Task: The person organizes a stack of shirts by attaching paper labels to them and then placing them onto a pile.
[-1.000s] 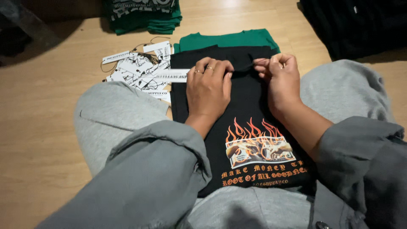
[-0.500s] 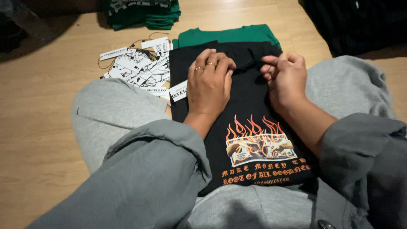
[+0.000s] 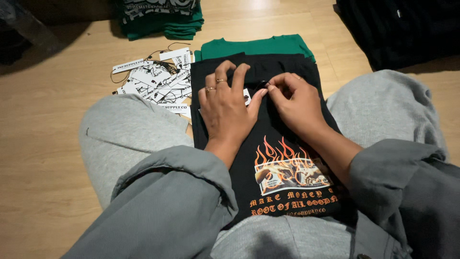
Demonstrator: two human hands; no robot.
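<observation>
The black T-shirt (image 3: 268, 158) lies folded across the seated person's lap, over a green shirt (image 3: 254, 47) on the wooden floor (image 3: 43, 144). The left hand (image 3: 229, 111) presses flat on it, grip open. The right hand (image 3: 296, 103) pinches a small dark item at the collar, beside a white tag (image 3: 247, 96); paper tags (image 3: 153, 84) lie left.

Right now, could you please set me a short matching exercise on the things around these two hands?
Things:
1. black T-shirt
2. green T-shirt
3. paper tags
4. left hand

Places:
A. loose pile on the wooden floor
B. flat on the black cloth, rings on two fingers
C. across the lap, flame print showing
D. under the black one, top edge showing

Pairs: 1-C, 2-D, 3-A, 4-B
</observation>
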